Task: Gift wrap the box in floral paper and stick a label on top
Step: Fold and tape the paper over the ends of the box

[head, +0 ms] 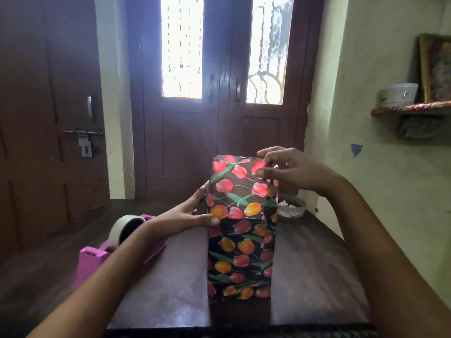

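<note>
the box (240, 252) stands upright near the middle of the bench (317, 276), its sides already sheathed in floral paper (234, 191). your left hand (192, 214) grips its left edge, thumb curled onto the front. your right hand (288, 170) pinches the loose paper at the top right corner — that end looks not yet folded down. the tape dispenser (122, 242) sits at the bench's left edge. no label shows — sealing and labelling remain.

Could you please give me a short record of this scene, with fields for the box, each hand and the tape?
box: upright on the table, wrapped in floral paper
left hand: grips the box's left side
right hand: pinches the paper at its top right corner
tape dispenser: pink, left of the box
</note>
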